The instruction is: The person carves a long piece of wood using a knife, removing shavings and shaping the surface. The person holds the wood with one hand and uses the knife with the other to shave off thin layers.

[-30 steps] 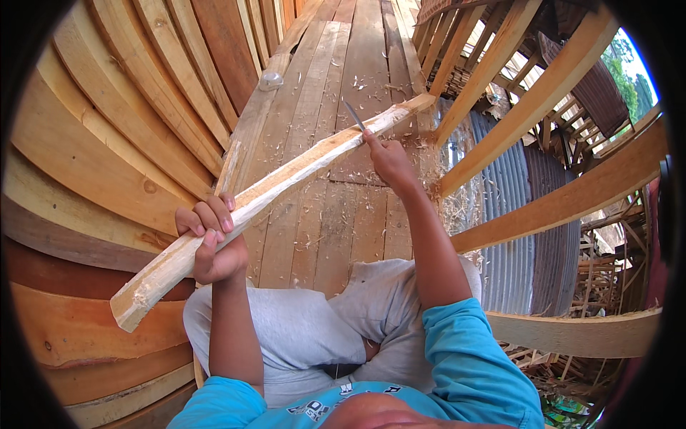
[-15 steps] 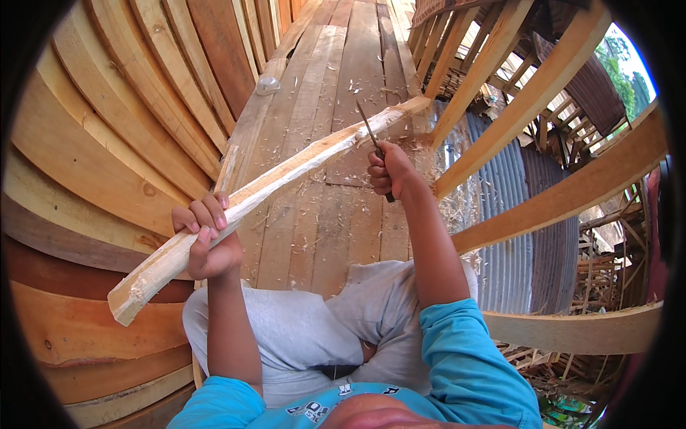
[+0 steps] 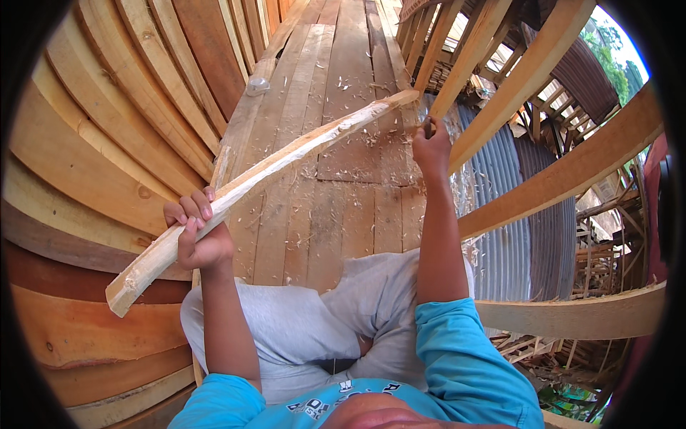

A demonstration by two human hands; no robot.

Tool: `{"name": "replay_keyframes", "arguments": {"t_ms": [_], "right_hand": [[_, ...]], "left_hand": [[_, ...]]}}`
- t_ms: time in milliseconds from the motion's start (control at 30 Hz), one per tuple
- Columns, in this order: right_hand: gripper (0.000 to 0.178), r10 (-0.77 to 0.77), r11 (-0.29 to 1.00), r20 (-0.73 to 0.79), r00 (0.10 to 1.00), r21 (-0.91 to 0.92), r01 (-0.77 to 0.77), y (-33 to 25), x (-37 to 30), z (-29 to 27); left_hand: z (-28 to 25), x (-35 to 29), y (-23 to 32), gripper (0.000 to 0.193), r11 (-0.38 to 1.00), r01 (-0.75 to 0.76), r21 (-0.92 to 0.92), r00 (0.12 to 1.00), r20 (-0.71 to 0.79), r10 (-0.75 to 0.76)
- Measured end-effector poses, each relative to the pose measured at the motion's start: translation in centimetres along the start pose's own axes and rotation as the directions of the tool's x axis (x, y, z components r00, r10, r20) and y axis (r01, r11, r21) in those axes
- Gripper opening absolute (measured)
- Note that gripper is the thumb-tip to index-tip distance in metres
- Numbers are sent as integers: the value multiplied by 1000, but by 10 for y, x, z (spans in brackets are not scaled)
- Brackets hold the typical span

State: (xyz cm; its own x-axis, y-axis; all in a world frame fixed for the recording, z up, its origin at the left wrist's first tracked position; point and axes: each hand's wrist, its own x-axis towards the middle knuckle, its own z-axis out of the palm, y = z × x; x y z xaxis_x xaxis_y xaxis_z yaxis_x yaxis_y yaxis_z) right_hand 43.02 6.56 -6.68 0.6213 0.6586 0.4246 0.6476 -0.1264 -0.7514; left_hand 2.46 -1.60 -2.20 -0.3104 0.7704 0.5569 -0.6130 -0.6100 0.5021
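– How is the left hand (image 3: 200, 230) posed?
– Fingers are curled over the top of a long pale wooden stick (image 3: 286, 159), with the thumb on the near side, so it is closed around the wood. The forearm rises from the lower edge.

– And the right hand (image 3: 433, 151)?
– It is farther out on a nearly straight arm, fist wrapped around a knife (image 3: 427, 129). The blade is hard to make out. The fist is to the right of the stick, near its far end but apart from it.

– Where does the stick lie?
– Slantwise above the plank floor (image 3: 343, 222), near end at lower left, far end beside the right-hand slats (image 3: 477, 61). I can't tell whether it touches them.

– Counts?
– One stick, one knife, two hands, one small clear object (image 3: 257, 86) at the floor's left side, two legs in grey trousers (image 3: 300, 322). The shavings (image 3: 343, 84) are too many to count.
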Motion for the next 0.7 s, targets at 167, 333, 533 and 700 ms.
{"name": "replay_keyframes", "arguments": {"t_ms": [167,333,533,700], "right_hand": [[28,-127,982,463,877,185,45,-48,-43,11],[34,-194,981,651,734,141,134,-81,-86,30],[62,52,994,693,720,-102,26,-111,-97,32],[73,-166,985,723,670,156,76,-132,-126,41]], "left_hand": [[-8,3,-4,16,999,16,-47,995,-94,-21],[-5,0,-4,15,998,19,-65,995,-92,-25],[-2,-1,-4,16,999,18,-44,985,-170,-25],[-3,-3,-6,15,999,20,-45,947,-319,-34]]}}
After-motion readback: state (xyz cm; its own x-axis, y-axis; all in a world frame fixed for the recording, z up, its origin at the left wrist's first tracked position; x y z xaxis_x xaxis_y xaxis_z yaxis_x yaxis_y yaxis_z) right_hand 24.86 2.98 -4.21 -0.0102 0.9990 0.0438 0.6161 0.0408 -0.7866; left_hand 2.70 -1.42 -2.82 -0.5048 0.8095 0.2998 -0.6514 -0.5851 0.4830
